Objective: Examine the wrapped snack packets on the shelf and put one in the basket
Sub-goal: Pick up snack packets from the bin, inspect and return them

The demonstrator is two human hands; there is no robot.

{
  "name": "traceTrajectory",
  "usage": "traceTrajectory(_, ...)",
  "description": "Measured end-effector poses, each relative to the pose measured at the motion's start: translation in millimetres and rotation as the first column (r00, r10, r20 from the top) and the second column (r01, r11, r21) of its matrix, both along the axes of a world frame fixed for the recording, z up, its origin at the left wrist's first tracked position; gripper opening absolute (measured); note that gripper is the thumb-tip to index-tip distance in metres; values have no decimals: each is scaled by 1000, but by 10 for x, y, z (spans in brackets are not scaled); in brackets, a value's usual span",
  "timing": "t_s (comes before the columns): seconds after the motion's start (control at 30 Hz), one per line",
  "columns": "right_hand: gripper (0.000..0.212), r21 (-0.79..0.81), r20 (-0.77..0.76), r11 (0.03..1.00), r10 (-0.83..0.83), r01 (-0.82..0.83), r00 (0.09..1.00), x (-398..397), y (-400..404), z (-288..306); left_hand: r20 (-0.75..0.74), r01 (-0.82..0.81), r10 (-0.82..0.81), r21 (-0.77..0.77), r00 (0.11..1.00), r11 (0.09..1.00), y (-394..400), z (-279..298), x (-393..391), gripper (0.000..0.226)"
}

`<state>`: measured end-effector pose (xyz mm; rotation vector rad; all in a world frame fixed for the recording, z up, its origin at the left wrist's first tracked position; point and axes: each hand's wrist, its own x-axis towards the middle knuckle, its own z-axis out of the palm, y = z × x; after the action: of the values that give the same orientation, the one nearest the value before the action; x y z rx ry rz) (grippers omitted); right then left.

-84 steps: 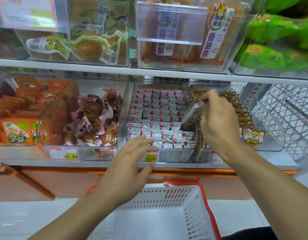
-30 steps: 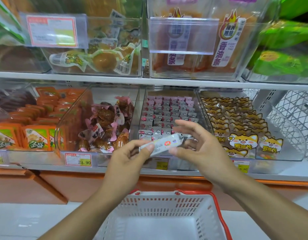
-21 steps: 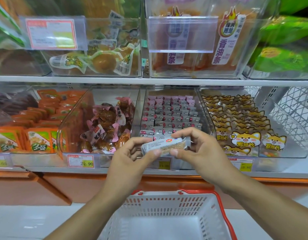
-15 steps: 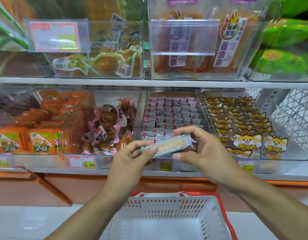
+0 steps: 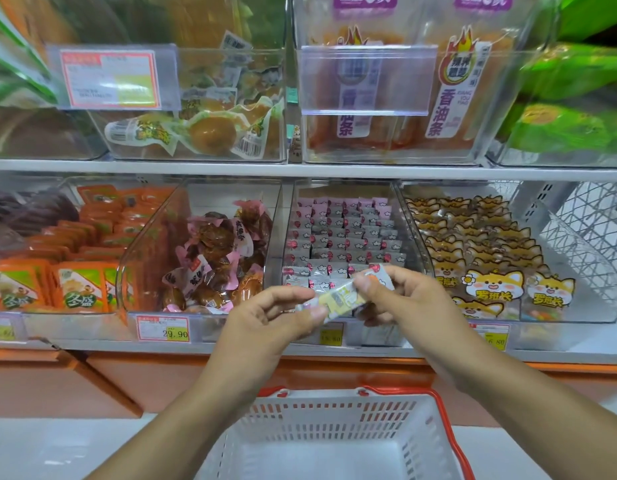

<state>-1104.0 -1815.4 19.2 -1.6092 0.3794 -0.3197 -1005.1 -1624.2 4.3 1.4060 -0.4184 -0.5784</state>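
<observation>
A small wrapped snack packet (image 5: 345,297), silvery with a yellow middle, is held level in front of the lower shelf. My left hand (image 5: 265,323) pinches its left end and my right hand (image 5: 404,306) pinches its right end. Behind them a clear bin (image 5: 338,237) holds several rows of the same pink-and-grey packets. The white basket (image 5: 334,431) with a red rim sits below my hands, and its visible inside holds nothing.
Neighbouring clear bins hold brown pink-wrapped snacks (image 5: 217,258), orange packets (image 5: 75,258) and dog-print packets (image 5: 480,254). An upper shelf (image 5: 300,169) carries more bins. An empty wire rack (image 5: 591,237) stands at the right. Price tags (image 5: 163,328) line the shelf edge.
My right hand lifted a packet out of the bin and brought it forward. My left hand took its other end, and both hands have turned it over.
</observation>
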Motion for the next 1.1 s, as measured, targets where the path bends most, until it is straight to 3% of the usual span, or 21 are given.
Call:
traceTrajectory(0.17, 26, 281, -13, 960, -12, 15, 1000, 40, 14, 35, -45, -48, 47, -21, 998, 999, -4, -34, 6, 44)
traceTrajectory(0.27, 28, 297, 47, 953, -74, 57, 996, 39, 34, 47, 15, -81, 81, 1, 997, 997, -14, -37, -15, 38)
traceTrajectory(0.33, 25, 197, 84, 974, -127, 109, 988, 28, 7, 88, 161, -149, 138, 57, 977, 987, -24, -49, -22, 30)
traceTrajectory(0.43, 15, -157, 213, 951, -232, 268, 949, -18, -184, 234, 482, -231, 111, 196, 869, 953, -28, -112, -17, 29)
traceTrajectory(0.5, 20, -452, 273, 818, -255, 357, 928, -62, -367, 323, 652, -232, -9, 282, 758, 931, -27, -145, -43, 33)
traceTrajectory(0.57, 24, -624, 258, 686, -273, 376, 927, -93, -517, 344, 770, -217, -126, 326, 625, 920, -25, -195, -64, 33)
traceTrajectory(0.63, 23, -718, 189, 614, -279, 326, 942, -107, -620, 307, 805, -196, -209, 371, 555, 908, -36, -223, -79, 34)
traceTrajectory(0.77, 21, -883, 48, 445, -227, 148, 973, -109, -694, 234, 783, -156, -321, 464, 532, 872, -76, -240, -87, 50)
traceTrajectory(0.97, 17, -956, -121, 288, -217, -55, 969, 16, -690, 272, 751, -117, -414, 540, 515, 833, -129, -270, -94, 57)
traceTrajectory(1.1, 19, -954, -300, 85, -269, -287, 915, 172, -707, 239, 757, -115, -425, 543, 496, 832, -156, -297, -68, 56)
